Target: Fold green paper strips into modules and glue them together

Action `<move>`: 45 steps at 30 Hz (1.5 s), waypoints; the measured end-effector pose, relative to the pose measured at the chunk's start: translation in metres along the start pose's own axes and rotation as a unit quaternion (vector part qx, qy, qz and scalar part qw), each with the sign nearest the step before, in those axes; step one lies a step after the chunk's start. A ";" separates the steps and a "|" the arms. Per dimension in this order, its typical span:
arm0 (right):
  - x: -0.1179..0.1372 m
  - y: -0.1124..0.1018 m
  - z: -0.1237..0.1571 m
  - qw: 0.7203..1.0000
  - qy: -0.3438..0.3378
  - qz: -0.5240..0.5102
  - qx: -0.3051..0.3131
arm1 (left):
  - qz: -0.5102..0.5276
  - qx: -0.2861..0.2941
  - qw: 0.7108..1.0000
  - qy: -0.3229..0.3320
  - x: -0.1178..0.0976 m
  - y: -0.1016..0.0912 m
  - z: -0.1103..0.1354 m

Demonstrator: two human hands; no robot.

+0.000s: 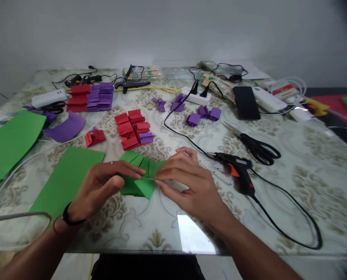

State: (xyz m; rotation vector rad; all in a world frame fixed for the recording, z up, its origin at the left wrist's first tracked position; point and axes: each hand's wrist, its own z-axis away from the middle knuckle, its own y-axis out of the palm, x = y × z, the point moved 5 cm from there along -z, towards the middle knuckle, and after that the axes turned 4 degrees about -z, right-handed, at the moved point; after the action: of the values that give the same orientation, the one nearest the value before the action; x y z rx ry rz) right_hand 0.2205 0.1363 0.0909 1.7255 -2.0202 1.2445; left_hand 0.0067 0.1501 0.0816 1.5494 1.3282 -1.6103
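Note:
A folded piece of green paper (138, 186) with several creases lies on the table in front of me. My left hand (103, 182) reaches over it from the left; its fingers are stretched out, the fingertips touch the paper's top and the thumb stands apart. On the other side, my right hand (188, 179) pinches the paper's right edge between thumb and fingers. Part of the paper is hidden under both hands. A flat green sheet (71, 167) extends beneath my left wrist. Just behind the folded piece sits a block of red and purple folded paper (132, 130).
To the right lie a black glue gun (240, 171) with its cord and black-handled scissors (255, 146). Behind are purple folded pieces (193, 119), a power strip (197, 96) and a phone (246, 103). A larger green sheet (13, 140) and purple paper (67, 128) occupy the left.

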 end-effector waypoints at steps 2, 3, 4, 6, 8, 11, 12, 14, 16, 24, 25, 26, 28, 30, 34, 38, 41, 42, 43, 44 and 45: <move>0.001 0.001 0.001 0.999 -0.019 0.030 0.004 | -0.049 0.001 0.999 -0.005 -0.001 -0.001 0.000; 0.002 0.002 0.001 0.999 -0.025 0.041 0.007 | -0.084 0.002 0.996 -0.010 -0.001 -0.001 0.000; 0.002 0.002 0.002 0.998 -0.031 0.049 0.010 | -0.121 0.004 0.993 -0.014 -0.001 -0.001 0.000; 0.002 0.002 0.003 0.998 -0.037 0.058 0.013 | -0.180 0.003 0.984 -0.003 -0.002 0.000 -0.001; 0.000 0.003 0.003 0.997 -0.038 0.065 0.014 | -0.211 -0.009 0.977 0.026 -0.003 0.001 -0.002; -0.002 0.006 0.004 0.996 -0.037 0.084 0.019 | -0.232 -0.018 0.970 0.073 -0.003 0.003 -0.001; -0.002 0.008 0.004 0.995 -0.038 0.093 0.023 | -0.241 -0.020 0.966 0.088 -0.003 0.005 0.000; 0.000 0.013 0.004 0.992 -0.046 0.113 0.032 | -0.263 -0.026 0.958 0.115 -0.004 0.009 0.002; 0.003 0.018 0.005 0.989 -0.061 0.130 0.043 | -0.287 -0.029 0.947 0.141 -0.006 0.015 0.004; 0.010 0.025 0.002 0.983 -0.093 0.145 0.068 | -0.330 -0.035 0.920 0.208 -0.017 0.029 0.007; 0.010 0.024 0.001 0.982 -0.094 0.147 0.070 | -0.329 -0.034 0.919 0.215 -0.018 0.030 0.007; 0.010 0.024 0.001 0.981 -0.095 0.151 0.072 | -0.325 -0.032 0.920 0.219 -0.018 0.030 0.007; 0.011 0.024 0.001 0.980 -0.099 0.155 0.076 | -0.312 -0.026 0.923 0.223 -0.019 0.030 0.007; 0.011 0.023 0.001 0.979 -0.105 0.154 0.078 | -0.296 -0.015 0.928 0.225 -0.020 0.029 0.007; 0.009 0.015 0.001 0.983 -0.101 0.134 0.067 | -0.268 -0.003 0.941 0.205 -0.021 0.018 0.006; 0.006 0.003 -0.001 0.988 -0.086 0.115 0.064 | -0.258 0.006 0.947 0.191 -0.023 0.002 0.004; 0.004 -0.007 -0.002 0.989 -0.083 0.111 0.057 | -0.252 0.009 0.952 0.175 -0.021 -0.008 0.002; 0.003 -0.010 -0.003 0.989 -0.080 0.109 0.052 | -0.250 0.011 0.953 0.169 -0.020 -0.010 0.002; 0.003 -0.013 -0.003 0.990 -0.077 0.106 0.046 | -0.248 0.011 0.955 0.165 -0.020 -0.011 0.001; 0.002 -0.015 -0.003 0.991 -0.072 0.103 0.040 | -0.249 0.011 0.955 0.159 -0.019 -0.011 0.001; 0.002 -0.016 -0.004 0.992 -0.067 0.101 0.033 | -0.251 0.008 0.955 0.155 -0.018 -0.010 0.001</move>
State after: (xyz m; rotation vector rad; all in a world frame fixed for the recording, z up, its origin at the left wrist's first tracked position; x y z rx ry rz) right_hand 0.2331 0.1380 0.1018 1.7119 -2.3051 1.2998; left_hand 0.0008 0.1490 0.1019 1.6074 2.0139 -1.7090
